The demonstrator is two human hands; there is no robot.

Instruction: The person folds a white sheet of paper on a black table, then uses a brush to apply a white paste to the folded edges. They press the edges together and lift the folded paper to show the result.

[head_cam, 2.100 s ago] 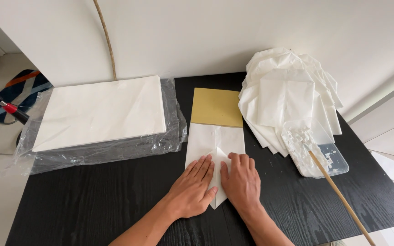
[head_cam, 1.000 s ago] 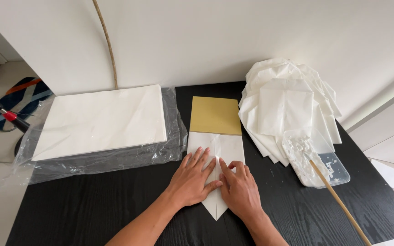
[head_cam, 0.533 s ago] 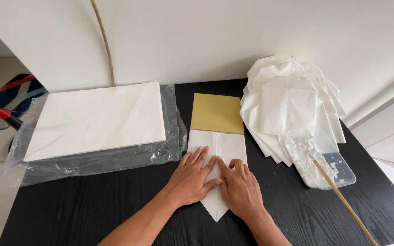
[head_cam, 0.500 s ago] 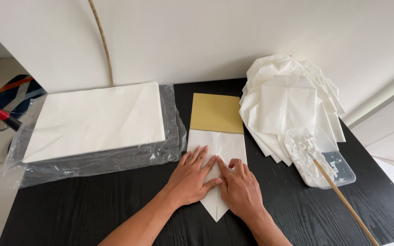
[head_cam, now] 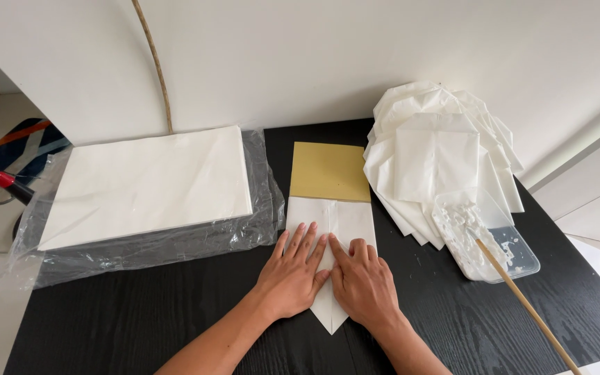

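The black tabletop (head_cam: 140,326) carries a plastic-wrapped stack of white paper sheets (head_cam: 151,182) on the left and a fanned pile of folded white papers (head_cam: 439,149) on the right, with a clear glue tray (head_cam: 515,253) and a wooden stick (head_cam: 522,305) beside it. At the centre, the folded white sheet (head_cam: 345,215) overlaps the gold card (head_cam: 329,170). Over the last two seconds both hands have slid toward the person; the left hand (head_cam: 293,274) and right hand (head_cam: 364,286) now press flat, side by side, fingers spread, gripping nothing, creasing the sheet's pointed near end.

left hand (head_cam: 292,278) and right hand (head_cam: 364,286) flat on folded white paper (head_cam: 342,217), black table (head_cam: 126,319)
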